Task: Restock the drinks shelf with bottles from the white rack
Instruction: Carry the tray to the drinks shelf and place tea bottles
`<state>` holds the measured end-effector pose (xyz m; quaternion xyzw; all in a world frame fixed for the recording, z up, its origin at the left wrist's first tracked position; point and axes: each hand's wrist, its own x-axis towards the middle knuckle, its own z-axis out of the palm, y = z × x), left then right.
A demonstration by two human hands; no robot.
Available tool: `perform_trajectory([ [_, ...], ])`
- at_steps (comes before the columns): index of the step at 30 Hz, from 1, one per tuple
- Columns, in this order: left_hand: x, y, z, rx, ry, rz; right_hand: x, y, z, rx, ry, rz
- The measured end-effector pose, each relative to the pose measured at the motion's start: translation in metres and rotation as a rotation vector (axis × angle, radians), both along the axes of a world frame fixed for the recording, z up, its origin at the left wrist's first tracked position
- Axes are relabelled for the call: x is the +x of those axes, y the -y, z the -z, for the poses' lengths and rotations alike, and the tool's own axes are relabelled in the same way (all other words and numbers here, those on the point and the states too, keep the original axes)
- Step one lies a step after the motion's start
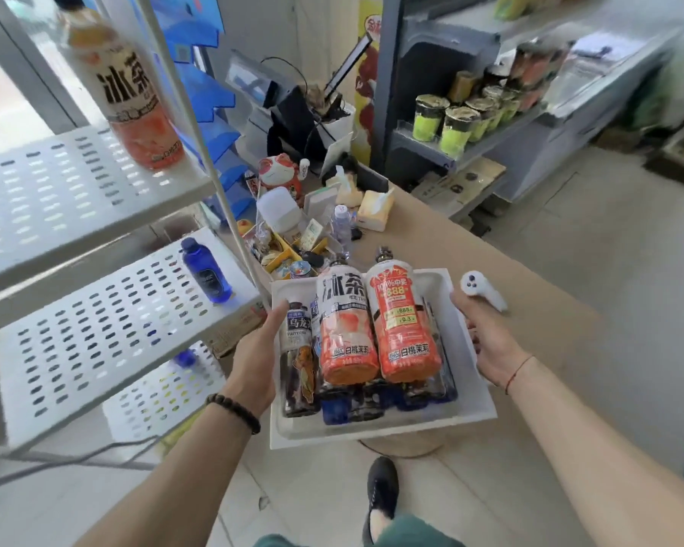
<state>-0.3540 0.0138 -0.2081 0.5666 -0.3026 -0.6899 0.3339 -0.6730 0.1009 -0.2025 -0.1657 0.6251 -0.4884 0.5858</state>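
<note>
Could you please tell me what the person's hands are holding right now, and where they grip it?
Both hands hold the white tray of bottles: left hand on its left rim, right hand on its right rim.

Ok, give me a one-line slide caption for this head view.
Both hands, left hand and right hand, hold a white tray of bottles beside a white shelf with a blue bottle.

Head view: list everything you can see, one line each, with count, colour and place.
White tray: one, held between both hands.
Peach iced tea bottles: two, orange, lying on top in the tray.
Oolong tea bottle: one, dark, tray's left side.
Iced tea bottle: one, orange, upper shelf.
Blue bottle: one, middle shelf.
White rack: one, left.
Lucky cat: one, red-white, counter.
Green cups: several, far shelf.
Left hand: tray's left edge.
Right hand: tray's right edge.
</note>
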Motion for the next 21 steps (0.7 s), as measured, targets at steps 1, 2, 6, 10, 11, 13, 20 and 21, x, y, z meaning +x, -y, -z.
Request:
perform_trajectory([
  [1,0.002,-0.009,-0.008,-0.028,0.026,0.070,0.006,-0.019,0.001,-0.024,-0.025,0.023],
  [2,0.005,-0.017,-0.014,-0.061,0.042,0.133,0.012,-0.040,0.000,-0.037,-0.051,0.048],
  [6,0.017,-0.047,-0.027,-0.136,0.035,0.371,0.049,-0.135,-0.005,-0.015,-0.150,0.132],
  [10,0.024,-0.102,-0.046,-0.191,0.096,0.620,0.097,-0.230,-0.022,0.023,-0.243,0.354],
  [11,0.026,-0.118,-0.049,-0.202,0.102,0.671,0.108,-0.252,-0.025,0.033,-0.261,0.407],
  [13,0.031,-0.152,-0.057,-0.189,0.098,0.759,0.132,-0.299,-0.025,0.058,-0.290,0.503],
  [20,0.038,-0.263,-0.049,-0.184,0.081,0.982,0.179,-0.460,-0.011,0.100,-0.341,0.729],
  [21,0.039,-0.280,-0.048,-0.187,0.073,1.001,0.187,-0.480,-0.014,0.073,-0.332,0.731],
])
